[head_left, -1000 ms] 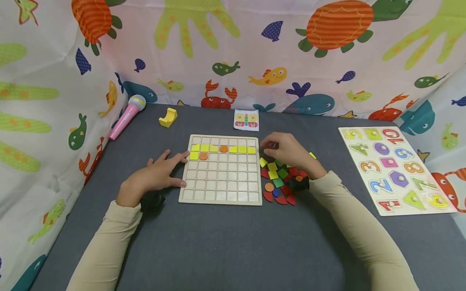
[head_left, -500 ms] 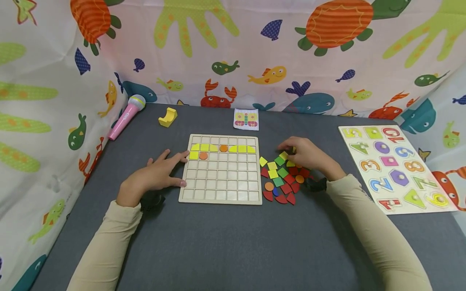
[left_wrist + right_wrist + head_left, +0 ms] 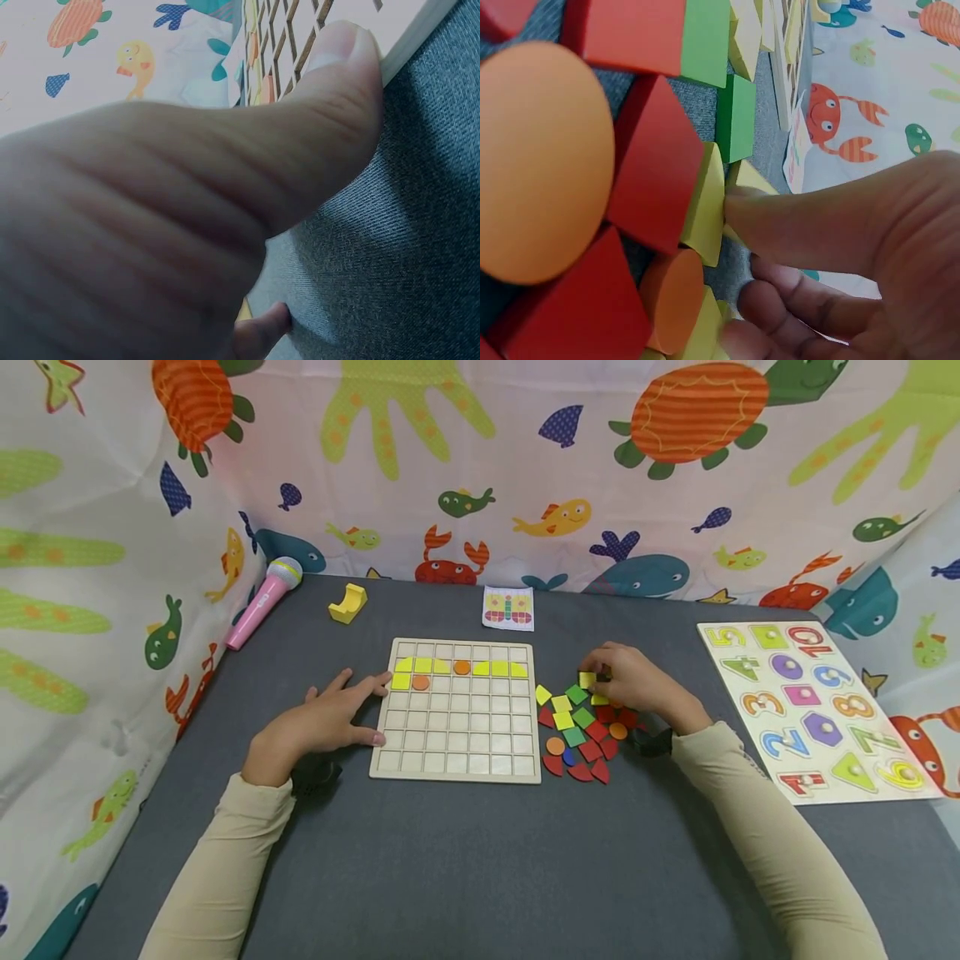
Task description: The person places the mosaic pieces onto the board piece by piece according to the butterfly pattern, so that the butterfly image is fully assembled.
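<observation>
A wooden grid board (image 3: 455, 768) lies flat with yellow tiles and two orange discs along its upper rows. My left hand (image 3: 315, 727) rests at the board's left edge, fingers spread; its thumb (image 3: 341, 82) touches the rim in the left wrist view. To the right of the board my right hand (image 3: 637, 681) pinches a yellow tile (image 3: 587, 680) at the back of a loose pile. In the right wrist view the thumb (image 3: 780, 225) presses that tile, partly hiding it. Around it lie a green tile (image 3: 736, 118), red pieces (image 3: 656, 165) and an orange disc (image 3: 544, 161).
A small pattern card (image 3: 508, 608) lies behind the board. At the back left are a yellow curved block (image 3: 348, 603) and a pink toy microphone (image 3: 262, 604). A number puzzle board (image 3: 813, 710) lies at the right. A printed curtain (image 3: 465, 460) borders the table.
My right hand has moved right, from beside the board's upper right corner to the pile's back, and now pinches a yellow tile. The left hand stays at the board's edge.
</observation>
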A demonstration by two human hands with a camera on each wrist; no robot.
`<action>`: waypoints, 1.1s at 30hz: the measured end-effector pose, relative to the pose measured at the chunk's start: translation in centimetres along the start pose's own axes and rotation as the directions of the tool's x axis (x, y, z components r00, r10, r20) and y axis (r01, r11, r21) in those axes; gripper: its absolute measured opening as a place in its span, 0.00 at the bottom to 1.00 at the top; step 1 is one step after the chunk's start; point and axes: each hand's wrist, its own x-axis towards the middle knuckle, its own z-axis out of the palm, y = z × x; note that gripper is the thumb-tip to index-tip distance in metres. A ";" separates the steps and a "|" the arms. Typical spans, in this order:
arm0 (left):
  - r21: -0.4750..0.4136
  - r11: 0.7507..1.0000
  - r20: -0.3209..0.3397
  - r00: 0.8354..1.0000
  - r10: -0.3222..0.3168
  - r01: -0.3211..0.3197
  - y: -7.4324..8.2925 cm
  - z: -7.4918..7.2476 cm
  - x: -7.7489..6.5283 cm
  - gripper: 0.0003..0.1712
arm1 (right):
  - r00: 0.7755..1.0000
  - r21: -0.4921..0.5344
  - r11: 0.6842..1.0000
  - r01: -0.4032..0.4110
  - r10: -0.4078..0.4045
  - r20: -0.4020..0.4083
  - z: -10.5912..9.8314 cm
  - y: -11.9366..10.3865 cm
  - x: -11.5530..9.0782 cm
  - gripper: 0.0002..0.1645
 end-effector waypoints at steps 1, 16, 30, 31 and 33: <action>0.002 1.000 -0.001 1.000 -0.002 0.002 0.0 0.0 0.0 0.57 | 1.000 -0.002 1.000 0.002 -0.002 -0.010 0.0 0.0 0.0 0.11; -0.033 0.999 -0.011 1.000 0.013 -0.013 -0.5 0.5 0.0 0.58 | 0.982 0.086 0.996 -0.033 0.048 -0.180 0.3 -1.5 1.6 0.07; -0.041 0.999 -0.022 1.000 0.021 -0.022 -0.3 0.1 -0.3 0.57 | 0.971 0.209 0.976 0.055 -0.004 -0.238 0.9 -5.6 3.9 0.08; -0.039 0.999 -0.022 1.000 0.018 -0.019 -0.3 0.1 -0.2 0.57 | 0.972 0.218 0.974 0.063 -0.011 -0.233 0.9 -6.0 4.1 0.08; -0.040 0.999 -0.025 1.000 0.015 -0.016 -1.1 0.4 0.5 0.58 | 0.972 0.233 0.969 0.081 -0.025 -0.232 1.1 -6.6 4.4 0.08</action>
